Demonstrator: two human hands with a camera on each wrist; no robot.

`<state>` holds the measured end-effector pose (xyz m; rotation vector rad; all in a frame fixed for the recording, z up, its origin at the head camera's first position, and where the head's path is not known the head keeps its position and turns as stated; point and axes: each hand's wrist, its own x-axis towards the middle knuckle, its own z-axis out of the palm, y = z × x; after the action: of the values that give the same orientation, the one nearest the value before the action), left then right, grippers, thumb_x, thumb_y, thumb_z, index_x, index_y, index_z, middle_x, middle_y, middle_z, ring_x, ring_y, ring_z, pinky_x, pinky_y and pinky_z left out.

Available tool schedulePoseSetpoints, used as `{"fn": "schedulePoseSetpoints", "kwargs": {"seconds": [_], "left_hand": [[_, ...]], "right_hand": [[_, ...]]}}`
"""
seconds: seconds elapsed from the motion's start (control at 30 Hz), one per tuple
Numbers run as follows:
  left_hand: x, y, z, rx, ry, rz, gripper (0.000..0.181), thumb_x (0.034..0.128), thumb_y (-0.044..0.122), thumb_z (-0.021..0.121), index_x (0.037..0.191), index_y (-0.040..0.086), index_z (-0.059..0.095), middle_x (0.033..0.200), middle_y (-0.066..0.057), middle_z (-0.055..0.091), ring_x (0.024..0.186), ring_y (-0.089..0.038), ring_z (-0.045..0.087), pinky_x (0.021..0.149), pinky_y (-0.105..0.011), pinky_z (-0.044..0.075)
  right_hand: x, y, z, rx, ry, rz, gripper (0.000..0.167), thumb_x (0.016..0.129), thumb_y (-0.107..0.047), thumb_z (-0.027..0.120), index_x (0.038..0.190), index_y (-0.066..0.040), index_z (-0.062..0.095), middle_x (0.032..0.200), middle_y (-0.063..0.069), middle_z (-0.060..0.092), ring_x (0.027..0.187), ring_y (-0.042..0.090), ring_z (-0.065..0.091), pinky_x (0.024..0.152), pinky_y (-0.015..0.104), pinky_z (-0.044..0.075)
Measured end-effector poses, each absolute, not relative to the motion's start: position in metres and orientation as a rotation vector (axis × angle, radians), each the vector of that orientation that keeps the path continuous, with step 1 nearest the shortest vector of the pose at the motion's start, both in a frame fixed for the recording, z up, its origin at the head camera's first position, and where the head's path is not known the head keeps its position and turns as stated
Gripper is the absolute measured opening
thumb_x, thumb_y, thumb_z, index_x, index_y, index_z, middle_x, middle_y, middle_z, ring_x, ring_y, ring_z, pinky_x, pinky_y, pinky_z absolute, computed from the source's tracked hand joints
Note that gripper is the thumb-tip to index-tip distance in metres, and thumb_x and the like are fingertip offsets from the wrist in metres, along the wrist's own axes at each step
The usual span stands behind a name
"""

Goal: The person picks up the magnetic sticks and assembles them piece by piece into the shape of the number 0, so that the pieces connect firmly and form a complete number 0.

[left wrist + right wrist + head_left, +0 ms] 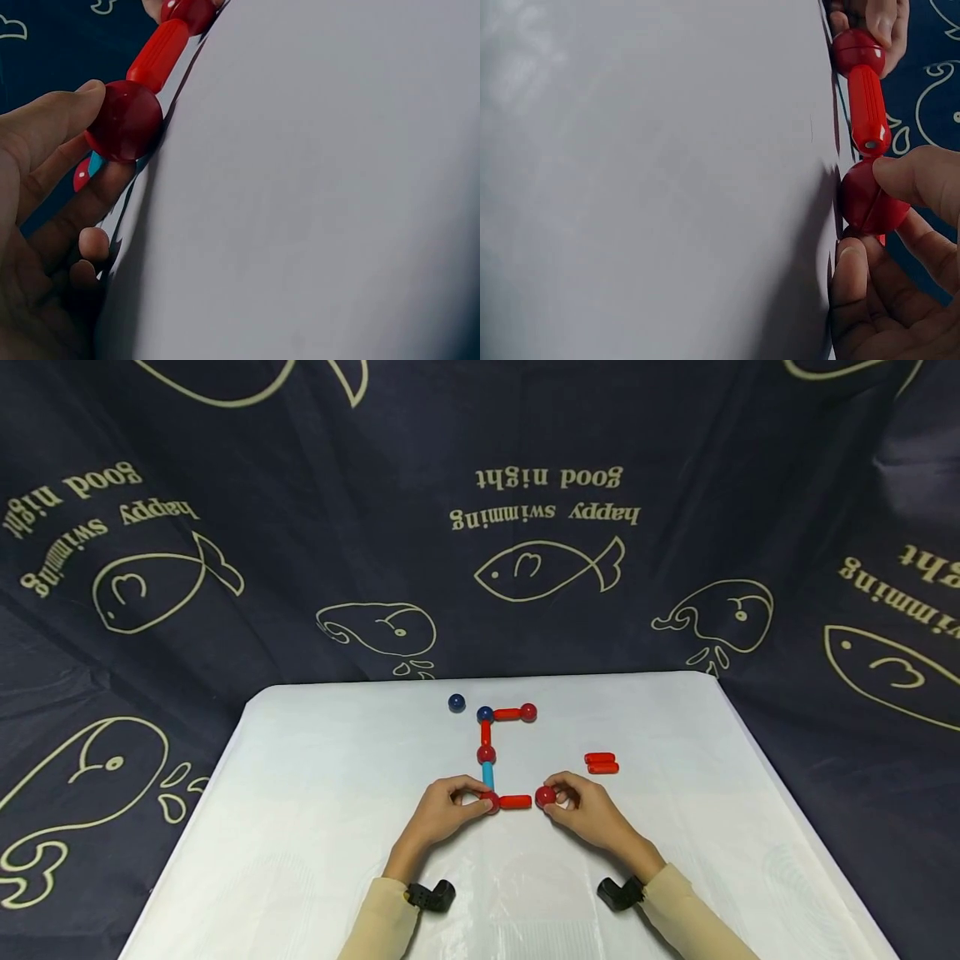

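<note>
My left hand [444, 810] pinches a dark red ball [126, 121] at the near corner of a chain of rods and balls. From that ball a red rod [515, 802] points right, and a light blue rod [488, 774] runs away from me to another red ball [486, 753]. My right hand [588, 810] holds a separate red ball [871, 196] between thumb and fingers, close to the free end of the red rod. A small gap shows between them in the head view.
Farther back, the chain continues through a red rod [486, 732], a blue ball [485, 715], another red rod [507, 714] and a red ball [528, 712]. A loose blue ball [457, 702] lies at the back. Two red rods [602, 763] lie right, on the white table [315, 793].
</note>
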<state>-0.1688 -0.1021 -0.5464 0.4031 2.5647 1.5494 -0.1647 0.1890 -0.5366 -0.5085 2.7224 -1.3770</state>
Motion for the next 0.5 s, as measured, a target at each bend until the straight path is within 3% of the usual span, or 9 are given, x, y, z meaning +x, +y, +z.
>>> {"fn": "schedulePoseSetpoints", "kwargs": {"seconds": [0.5], "left_hand": [[-0.1688, -0.1017, -0.5470, 0.398, 2.573, 1.538, 0.018, 0.0900, 0.035, 0.081, 0.107, 0.028, 0.079, 0.077, 0.004, 0.063, 0.057, -0.003, 0.041, 0.051, -0.020, 0.035]], "right_hand": [[-0.1644, 0.1899, -0.5388, -0.520, 2.701, -1.402, 0.028, 0.087, -0.010, 0.082, 0.112, -0.008, 0.070, 0.086, -0.003, 0.063, 0.072, 0.005, 0.053, 0.064, 0.020, 0.046]]}}
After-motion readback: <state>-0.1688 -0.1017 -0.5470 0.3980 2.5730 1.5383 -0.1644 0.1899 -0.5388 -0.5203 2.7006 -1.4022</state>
